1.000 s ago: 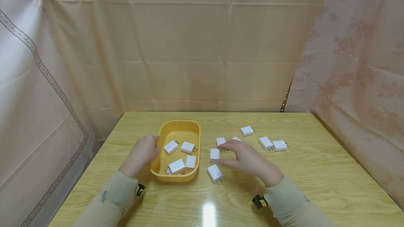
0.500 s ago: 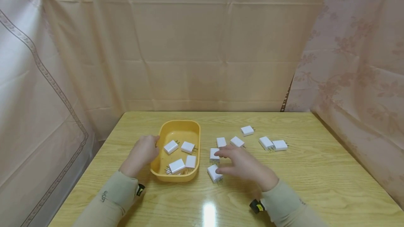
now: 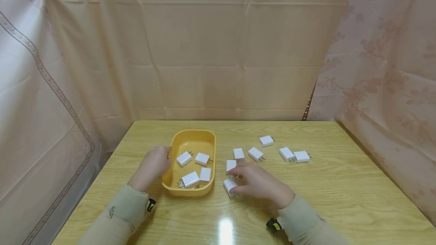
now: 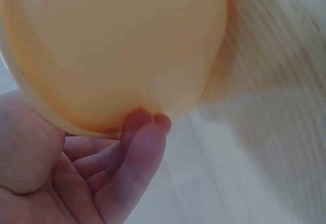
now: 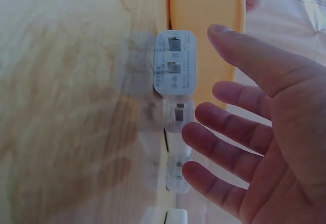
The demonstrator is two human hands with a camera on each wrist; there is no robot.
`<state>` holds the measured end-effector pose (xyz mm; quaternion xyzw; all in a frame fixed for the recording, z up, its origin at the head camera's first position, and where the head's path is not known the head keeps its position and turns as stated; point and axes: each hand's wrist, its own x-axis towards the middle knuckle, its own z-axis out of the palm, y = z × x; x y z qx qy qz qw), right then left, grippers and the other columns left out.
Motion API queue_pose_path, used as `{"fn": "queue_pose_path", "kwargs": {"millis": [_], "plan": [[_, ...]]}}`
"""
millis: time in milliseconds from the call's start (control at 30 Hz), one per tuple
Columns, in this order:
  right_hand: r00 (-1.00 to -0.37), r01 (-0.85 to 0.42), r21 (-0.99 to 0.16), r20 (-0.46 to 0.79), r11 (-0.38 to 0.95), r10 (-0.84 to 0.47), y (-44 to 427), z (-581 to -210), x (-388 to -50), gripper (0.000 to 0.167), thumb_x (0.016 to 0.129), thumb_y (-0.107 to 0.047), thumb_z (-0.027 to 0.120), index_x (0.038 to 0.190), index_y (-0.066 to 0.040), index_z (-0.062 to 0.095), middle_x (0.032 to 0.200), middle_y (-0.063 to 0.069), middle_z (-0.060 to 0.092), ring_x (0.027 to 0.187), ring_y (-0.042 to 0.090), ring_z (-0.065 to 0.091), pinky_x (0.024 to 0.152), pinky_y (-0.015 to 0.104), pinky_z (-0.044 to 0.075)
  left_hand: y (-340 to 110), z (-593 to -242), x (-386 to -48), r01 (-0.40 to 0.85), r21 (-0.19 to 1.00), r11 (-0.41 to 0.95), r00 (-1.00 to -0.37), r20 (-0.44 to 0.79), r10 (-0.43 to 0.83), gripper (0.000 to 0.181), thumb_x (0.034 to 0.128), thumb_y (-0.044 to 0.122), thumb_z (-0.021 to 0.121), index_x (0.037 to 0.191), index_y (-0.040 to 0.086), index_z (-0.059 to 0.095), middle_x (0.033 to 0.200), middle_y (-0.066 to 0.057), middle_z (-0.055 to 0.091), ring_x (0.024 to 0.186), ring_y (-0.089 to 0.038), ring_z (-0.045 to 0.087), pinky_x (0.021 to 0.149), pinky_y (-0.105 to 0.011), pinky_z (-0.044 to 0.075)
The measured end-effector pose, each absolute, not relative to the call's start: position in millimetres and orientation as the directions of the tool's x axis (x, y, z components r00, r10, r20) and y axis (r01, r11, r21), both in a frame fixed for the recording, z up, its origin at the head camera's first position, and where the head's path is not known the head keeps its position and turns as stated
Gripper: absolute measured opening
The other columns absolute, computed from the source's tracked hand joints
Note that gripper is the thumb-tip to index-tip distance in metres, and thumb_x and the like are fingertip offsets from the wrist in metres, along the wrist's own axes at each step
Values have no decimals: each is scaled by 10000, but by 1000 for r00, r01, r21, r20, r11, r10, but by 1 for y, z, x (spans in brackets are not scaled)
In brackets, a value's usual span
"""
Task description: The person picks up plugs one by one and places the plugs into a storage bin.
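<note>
Seven white adapters point(image 3: 256, 154) lie loose on the one wooden table point(image 3: 306, 196), and I count four more plainly visible inside the single yellow tray point(image 3: 185, 192); a bit of white and some prongs beneath one of those four are too hidden for me to number. Two hands are at work on my feed. Left hand point(image 3: 153, 165): fingers curled over the tray's left rim, gripping it, the tray flat on the wood. Right hand point(image 3: 259, 185): nothing in its grasp, fingers spread and thumb well apart from them, right over the front adapter point(image 3: 229, 187). Its thumb overlaps that adapter from overhead; contact, I can't call. One second adapter point(image 3: 231, 166) sits just behind, near the tray's right wall, with the fingertips above its edge. Two more lie past that, one sits alone farthest back, and two rest close together at the right. Two sleeves, two cuffs, one black device point(image 3: 151, 205) at each. One plain beige cloth point(image 3: 194, 48) hangs behind.
</note>
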<state>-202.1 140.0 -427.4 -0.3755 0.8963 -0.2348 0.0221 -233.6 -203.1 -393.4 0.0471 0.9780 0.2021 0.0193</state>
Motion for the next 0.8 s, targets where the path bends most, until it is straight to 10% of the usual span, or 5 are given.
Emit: {"fn": "queue_pose_path", "kwargs": {"millis": [800], "plan": [[-711,-653,-447,85,611,-698,132,-438,-204,526,793,-308,871,1250,-99,715,1149,-17,634,863,108,552,755,252,486,-204,-393,-232,75,433,898,-995,-33,99,473,924,-35,538,1389,-124,541,1262,-273,624,508,-169,478,470,-291,446]]}}
